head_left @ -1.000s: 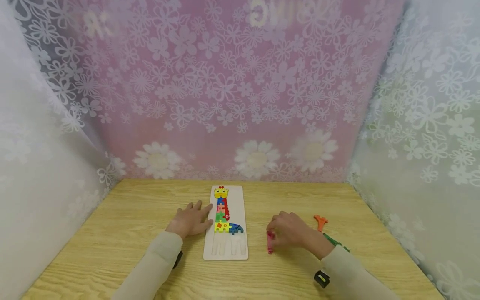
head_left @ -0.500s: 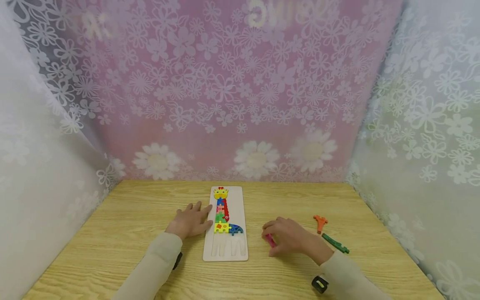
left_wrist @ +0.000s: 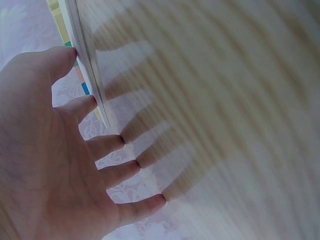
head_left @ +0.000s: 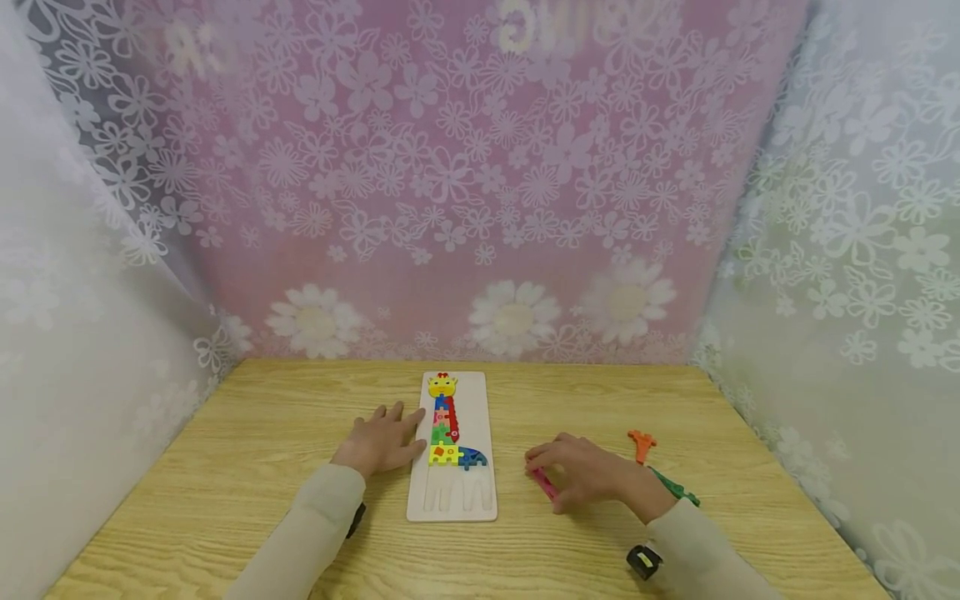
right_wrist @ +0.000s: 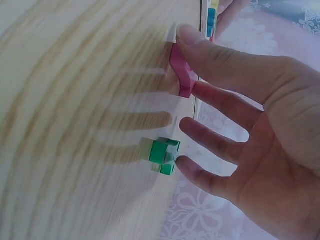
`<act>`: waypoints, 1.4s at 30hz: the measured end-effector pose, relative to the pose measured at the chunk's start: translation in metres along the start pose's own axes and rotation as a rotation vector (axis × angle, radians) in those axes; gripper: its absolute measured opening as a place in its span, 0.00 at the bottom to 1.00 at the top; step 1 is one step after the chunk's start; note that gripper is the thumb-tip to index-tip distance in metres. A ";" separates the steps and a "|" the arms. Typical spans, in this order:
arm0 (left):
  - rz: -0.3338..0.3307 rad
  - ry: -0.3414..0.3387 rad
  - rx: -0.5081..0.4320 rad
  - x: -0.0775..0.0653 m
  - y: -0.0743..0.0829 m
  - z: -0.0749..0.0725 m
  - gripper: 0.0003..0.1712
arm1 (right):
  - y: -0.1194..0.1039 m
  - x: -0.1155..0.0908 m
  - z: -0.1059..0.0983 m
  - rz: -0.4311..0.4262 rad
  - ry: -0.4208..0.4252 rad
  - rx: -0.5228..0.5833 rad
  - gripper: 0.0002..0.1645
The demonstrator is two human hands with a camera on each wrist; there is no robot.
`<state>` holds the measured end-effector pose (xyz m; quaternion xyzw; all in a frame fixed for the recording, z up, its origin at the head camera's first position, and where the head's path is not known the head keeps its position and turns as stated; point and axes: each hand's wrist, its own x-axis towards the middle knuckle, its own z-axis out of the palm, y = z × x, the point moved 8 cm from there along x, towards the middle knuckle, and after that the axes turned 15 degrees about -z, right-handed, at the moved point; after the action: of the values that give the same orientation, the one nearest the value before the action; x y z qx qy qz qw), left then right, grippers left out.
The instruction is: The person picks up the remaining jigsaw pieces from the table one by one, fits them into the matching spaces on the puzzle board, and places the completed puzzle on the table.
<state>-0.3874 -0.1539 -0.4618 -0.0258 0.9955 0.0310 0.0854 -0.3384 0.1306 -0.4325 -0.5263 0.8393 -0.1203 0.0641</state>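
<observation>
A white puzzle board lies mid-table with a colourful giraffe partly laid in it; two leg-shaped recesses show bare near its front end. My left hand rests spread at the board's left side, thumb and index fingertip right at its edge, as the left wrist view also shows. To the right of the board, my right hand pinches a pink puzzle piece between thumb and index finger, low over the table. In the right wrist view this pink piece stands slanted, and the other fingers are held apart.
An orange puzzle piece and a long green puzzle piece lie on the wooden table beyond the right wrist. A flowered pink cloth hangs behind the table, with pale cloths on both sides.
My right hand has turned the pink piece from upright to slanting, with the thumb now at its near end. The left hand and the board have stayed in place.
</observation>
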 end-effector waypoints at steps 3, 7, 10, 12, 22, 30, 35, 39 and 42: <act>0.002 -0.004 0.000 0.000 0.000 0.000 0.41 | 0.000 -0.002 0.000 -0.007 -0.003 0.027 0.35; 0.005 -0.004 0.002 -0.001 0.000 -0.001 0.40 | 0.001 -0.004 0.000 -0.026 -0.004 0.048 0.37; 0.007 0.000 -0.002 -0.002 0.000 -0.002 0.40 | 0.003 -0.005 0.000 -0.037 0.002 0.050 0.38; 0.005 0.000 -0.004 -0.003 0.000 -0.002 0.41 | 0.003 -0.004 0.000 -0.052 0.013 0.038 0.38; 0.003 -0.001 -0.009 -0.001 0.000 0.000 0.41 | 0.005 -0.001 0.002 -0.048 0.103 -0.008 0.31; 0.009 0.006 -0.003 -0.003 0.001 -0.003 0.40 | -0.001 0.013 -0.005 -0.087 0.194 -0.059 0.34; 0.015 0.007 -0.002 -0.004 0.002 -0.004 0.40 | -0.008 0.023 -0.009 -0.089 0.215 -0.065 0.35; 0.012 0.004 0.000 -0.004 0.001 -0.003 0.40 | -0.014 0.030 -0.012 -0.077 0.232 -0.062 0.35; 0.007 0.004 0.003 -0.002 0.001 -0.002 0.40 | -0.017 0.035 -0.013 -0.070 0.245 -0.054 0.35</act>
<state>-0.3855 -0.1534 -0.4591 -0.0220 0.9958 0.0296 0.0833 -0.3417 0.0937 -0.4148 -0.5382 0.8249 -0.1632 -0.0571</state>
